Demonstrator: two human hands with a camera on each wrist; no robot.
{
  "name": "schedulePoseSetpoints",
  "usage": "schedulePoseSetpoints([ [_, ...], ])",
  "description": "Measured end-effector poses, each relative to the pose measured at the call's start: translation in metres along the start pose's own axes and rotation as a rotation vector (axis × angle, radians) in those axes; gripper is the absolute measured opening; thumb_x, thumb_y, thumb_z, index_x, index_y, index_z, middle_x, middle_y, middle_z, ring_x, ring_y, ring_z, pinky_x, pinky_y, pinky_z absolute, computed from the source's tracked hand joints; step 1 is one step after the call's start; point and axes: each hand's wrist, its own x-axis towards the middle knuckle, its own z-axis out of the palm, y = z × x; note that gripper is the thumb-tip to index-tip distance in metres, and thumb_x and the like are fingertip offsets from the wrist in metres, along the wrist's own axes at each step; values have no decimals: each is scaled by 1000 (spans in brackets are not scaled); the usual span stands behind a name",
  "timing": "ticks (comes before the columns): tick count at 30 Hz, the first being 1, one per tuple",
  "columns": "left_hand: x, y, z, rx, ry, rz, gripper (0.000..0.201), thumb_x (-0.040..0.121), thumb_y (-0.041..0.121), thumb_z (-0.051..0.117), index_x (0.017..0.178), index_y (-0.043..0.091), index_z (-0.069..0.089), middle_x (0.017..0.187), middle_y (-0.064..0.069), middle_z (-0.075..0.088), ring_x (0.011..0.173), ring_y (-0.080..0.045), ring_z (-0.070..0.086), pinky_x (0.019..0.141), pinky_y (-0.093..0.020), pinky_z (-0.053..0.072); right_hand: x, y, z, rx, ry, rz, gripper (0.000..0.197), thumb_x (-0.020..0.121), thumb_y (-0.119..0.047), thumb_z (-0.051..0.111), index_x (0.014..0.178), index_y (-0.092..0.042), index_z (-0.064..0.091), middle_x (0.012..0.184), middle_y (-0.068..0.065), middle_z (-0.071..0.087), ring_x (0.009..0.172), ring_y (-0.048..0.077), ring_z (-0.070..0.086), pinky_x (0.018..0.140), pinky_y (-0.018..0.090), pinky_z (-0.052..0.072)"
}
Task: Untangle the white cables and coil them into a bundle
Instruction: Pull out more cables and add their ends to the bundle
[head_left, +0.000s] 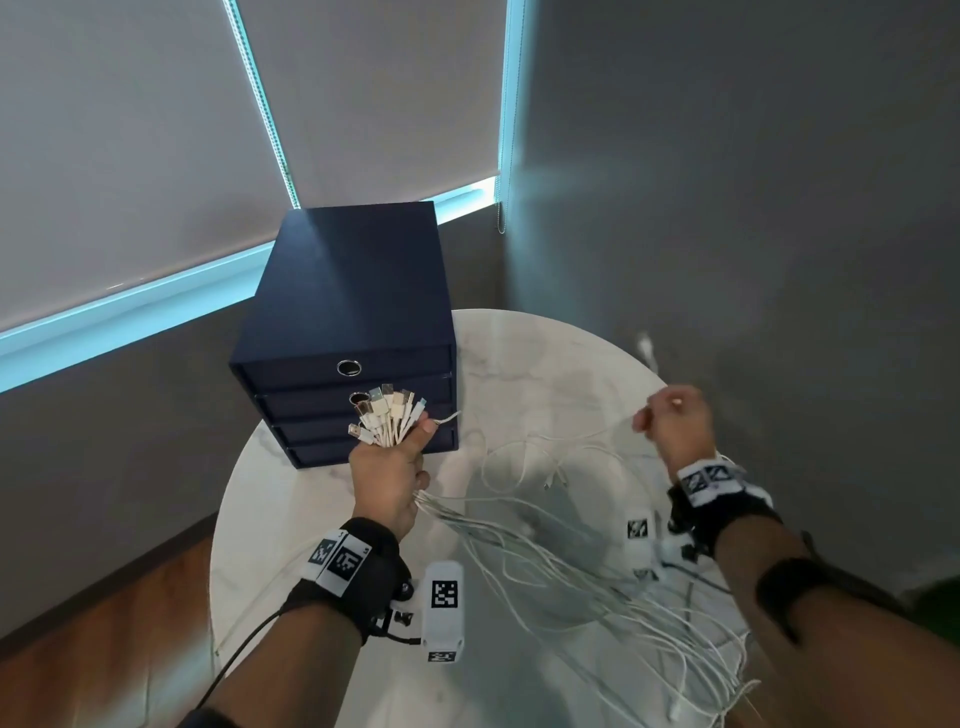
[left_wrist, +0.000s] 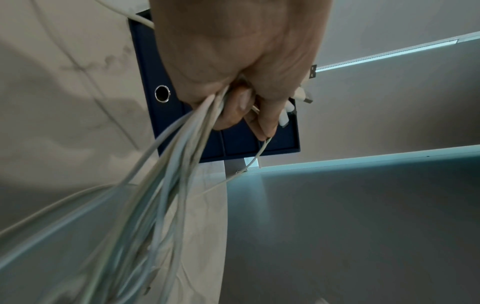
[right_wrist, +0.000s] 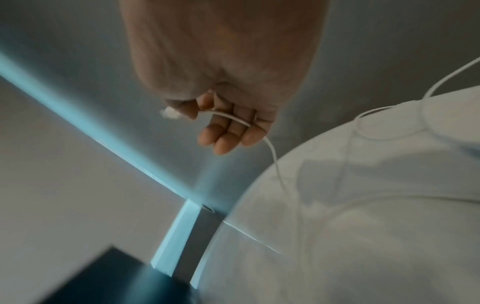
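Observation:
My left hand (head_left: 390, 470) (left_wrist: 233, 82) grips a bunch of white cables (head_left: 561, 566) (left_wrist: 166, 174) in a fist. Their plug ends (head_left: 387, 413) fan out above the fist, and the loose lengths trail down to the right over the round marble table (head_left: 322, 519). My right hand (head_left: 672, 423) (right_wrist: 223, 115) is raised at the right and pinches a single white cable (right_wrist: 233, 119) near its end. That cable's plug (head_left: 645, 345) (right_wrist: 168, 113) sticks out past the fingers. The strand runs down to loose loops (head_left: 519, 457) on the table.
A dark blue drawer box (head_left: 345, 332) with ring pulls stands at the back left of the table, just behind my left hand. Grey walls and window blinds surround the table. A wooden floor (head_left: 104, 654) shows at the lower left.

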Motion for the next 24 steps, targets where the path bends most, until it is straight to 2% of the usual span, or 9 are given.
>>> schedulePoseSetpoints([
  [3,1,-8,-1,45,1,-26,19,86,1,75,84,17,65,66,3,54,42,-6,30,36,-20,23,22,-45,-16,352,173,63,21,97,-10,40,80,-23,43,52,3,54,39,12,56,49,27,43],
  [8,3,-23,-3,117,19,-71,17,84,2,76,82,14,65,68,-5,47,40,-8,26,37,-19,22,15,-84,-17,559,146,24,21,93,-8,38,76,-19,43,57,5,47,42,19,54,48,26,47],
  [11,1,-26,-1,116,-1,-88,22,83,0,77,76,16,63,60,0,41,39,-8,24,37,-18,22,-4,-85,5,521,-42,-4,26,93,0,44,72,-14,49,45,1,44,42,20,46,53,31,49],
  [13,-1,-25,4,123,-57,-101,20,84,0,76,78,14,63,63,-4,49,39,-8,24,36,-19,21,-24,-76,24,413,-214,-29,27,94,3,43,75,-9,58,44,2,45,46,21,46,59,34,49],
  [16,-3,-22,12,138,-143,-109,11,84,1,75,92,4,67,86,-14,52,40,-8,25,36,-19,22,-60,-63,56,277,-469,-54,22,100,-2,44,93,-1,65,67,11,60,49,17,55,61,34,51],
  [19,-4,-19,17,149,-186,-103,24,83,2,76,104,-4,67,73,-9,43,42,-9,24,36,-20,23,-86,-55,85,171,-680,-6,20,100,-13,50,100,-4,67,98,10,70,61,18,64,71,40,58],
  [20,-4,-19,18,152,-198,-95,23,83,3,77,103,-1,66,68,-6,39,43,-9,24,37,-20,23,-90,-53,92,155,-754,35,19,100,-15,50,99,-5,67,95,8,72,64,20,65,73,41,58],
  [22,-2,-19,16,164,-200,-86,22,83,3,77,101,4,64,65,-4,38,43,-10,24,37,-20,23,-93,-50,102,137,-850,98,19,100,-14,51,92,-7,67,73,4,69,59,20,62,65,36,57],
  [24,1,-20,10,181,-198,-98,17,83,3,77,93,5,64,69,-6,39,43,-11,21,38,-19,21,-87,-49,104,148,-810,96,22,99,-8,51,84,-7,67,60,3,58,49,16,50,53,28,46],
])
